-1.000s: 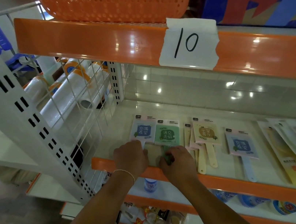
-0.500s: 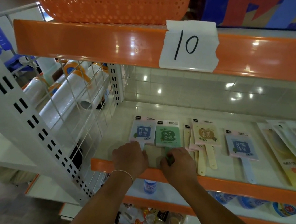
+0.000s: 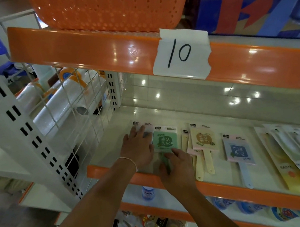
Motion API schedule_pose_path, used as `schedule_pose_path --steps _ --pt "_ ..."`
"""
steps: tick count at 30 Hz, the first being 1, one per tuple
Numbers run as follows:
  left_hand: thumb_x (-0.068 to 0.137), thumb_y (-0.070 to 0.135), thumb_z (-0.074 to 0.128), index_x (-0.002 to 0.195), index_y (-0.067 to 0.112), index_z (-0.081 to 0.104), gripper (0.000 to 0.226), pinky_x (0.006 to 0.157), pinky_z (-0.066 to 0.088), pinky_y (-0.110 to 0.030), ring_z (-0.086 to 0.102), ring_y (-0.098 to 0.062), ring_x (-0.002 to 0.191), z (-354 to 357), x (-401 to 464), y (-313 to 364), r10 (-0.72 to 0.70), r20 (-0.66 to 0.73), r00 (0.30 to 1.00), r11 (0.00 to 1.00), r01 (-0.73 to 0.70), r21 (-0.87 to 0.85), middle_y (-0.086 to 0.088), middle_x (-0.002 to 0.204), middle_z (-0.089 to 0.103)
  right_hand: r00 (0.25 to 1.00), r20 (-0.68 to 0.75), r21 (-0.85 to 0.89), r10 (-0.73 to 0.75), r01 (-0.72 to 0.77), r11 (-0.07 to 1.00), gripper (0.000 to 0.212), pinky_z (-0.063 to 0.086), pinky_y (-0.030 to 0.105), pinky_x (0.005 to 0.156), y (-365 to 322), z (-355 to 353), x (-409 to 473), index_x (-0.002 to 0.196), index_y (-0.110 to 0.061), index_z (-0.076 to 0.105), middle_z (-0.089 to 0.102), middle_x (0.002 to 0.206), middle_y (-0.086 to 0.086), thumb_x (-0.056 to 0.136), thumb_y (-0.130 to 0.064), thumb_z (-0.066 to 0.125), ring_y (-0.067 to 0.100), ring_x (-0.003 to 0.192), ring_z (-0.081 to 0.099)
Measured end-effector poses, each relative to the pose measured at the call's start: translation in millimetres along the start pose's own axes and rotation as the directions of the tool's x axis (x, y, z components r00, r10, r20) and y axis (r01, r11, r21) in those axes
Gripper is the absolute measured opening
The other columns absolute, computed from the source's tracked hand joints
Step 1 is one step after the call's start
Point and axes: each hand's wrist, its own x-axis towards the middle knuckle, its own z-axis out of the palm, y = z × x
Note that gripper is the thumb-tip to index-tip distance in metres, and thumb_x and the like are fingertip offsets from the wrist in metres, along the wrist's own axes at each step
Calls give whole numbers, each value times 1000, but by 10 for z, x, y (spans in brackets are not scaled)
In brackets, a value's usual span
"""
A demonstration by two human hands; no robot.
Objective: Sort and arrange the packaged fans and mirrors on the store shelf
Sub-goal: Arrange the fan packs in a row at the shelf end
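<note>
Orange trim ran along the front lip of the shelf (image 3: 234, 188), and both forearms crossed it to reach the packaged goods. The right hand (image 3: 174, 165) lay just behind that lip, its fingers curled around the green handle of the green packaged fan (image 3: 165, 141), whose card lay flat and pointed toward the back. The left hand (image 3: 137, 148) rested immediately left of the green fan, fingers straight and spread, pressing flat on a blue packaged fan (image 3: 141, 127), only the top edge of which showed beyond the fingertips. Left of that hand, bare shelf ran up to the white wire side panel (image 3: 79, 112). Right of the green fan lay a beige packaged fan (image 3: 204, 139) atop another pack, handles reaching the lip, then a light-blue packaged fan (image 3: 238, 150), with open strips between. Farther right, long yellow-and-white packs (image 3: 292, 156) overlapped at an angle. Behind all the packs, a wide empty band of shelf stretched to the rear wall. Overhead, a paper tag marked "10" (image 3: 180, 54) hung on the upper shelf's edge, beneath an orange basket (image 3: 109, 4).
</note>
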Motion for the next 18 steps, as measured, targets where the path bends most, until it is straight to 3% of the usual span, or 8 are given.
schedule_pose_path --steps 3,7,9,11,13,15,18 --pt "97 38 37 142 18 38 49 109 30 -47 21 -31 141 64 -6 0 -8 -36 999 1000 9 25 -8 151 31 999 48 -40 -12 14 999 45 40 31 99 4 5 17 115 -20 69 61 124 4 77 -36 52 26 115 51" --pt "96 39 38 139 19 40 48 106 33 -47 26 -30 137 78 -5 5 -7 -53 999 1000 8 30 -7 147 35 996 89 -51 -2 6 999 45 35 22 96 38 26 29 112 -19 70 61 122 1 78 -37 47 24 114 51" --pt "96 40 38 138 19 40 47 108 29 -49 25 -31 137 64 2 30 -19 -36 999 1000 20 22 -7 147 35 996 90 -10 -2 3 1000 44 41 22 96 19 3 58 107 -19 73 64 116 0 78 -38 45 22 111 56" --pt "96 40 38 137 18 41 47 112 22 -53 23 -33 139 33 -1 69 -48 -36 998 999 48 -4 -10 146 36 1000 8 73 -12 11 997 35 49 25 89 14 -64 96 98 -16 75 69 104 2 79 -32 51 21 99 63" --pt "96 37 39 132 15 45 43 113 23 -51 29 -34 137 -4 -26 135 -47 -98 994 999 45 -16 -12 140 42 992 -129 113 9 5 994 25 44 24 81 29 -242 123 93 -12 74 70 94 6 79 -26 59 24 91 62" --pt "94 33 41 122 14 53 36 104 34 -43 43 -30 121 -45 -64 233 -10 -201 980 1000 6 -22 -11 124 53 975 -213 -2 70 -72 997 22 42 29 78 133 -443 181 96 -14 72 66 95 9 78 -24 65 28 92 58" --pt "94 30 43 101 13 60 25 84 41 -33 52 -23 99 -105 -149 431 62 -273 960 990 -95 -108 -6 101 58 952 -186 -243 241 -283 928 33 44 39 82 371 -679 260 102 -12 69 61 103 16 75 -30 70 35 94 54"
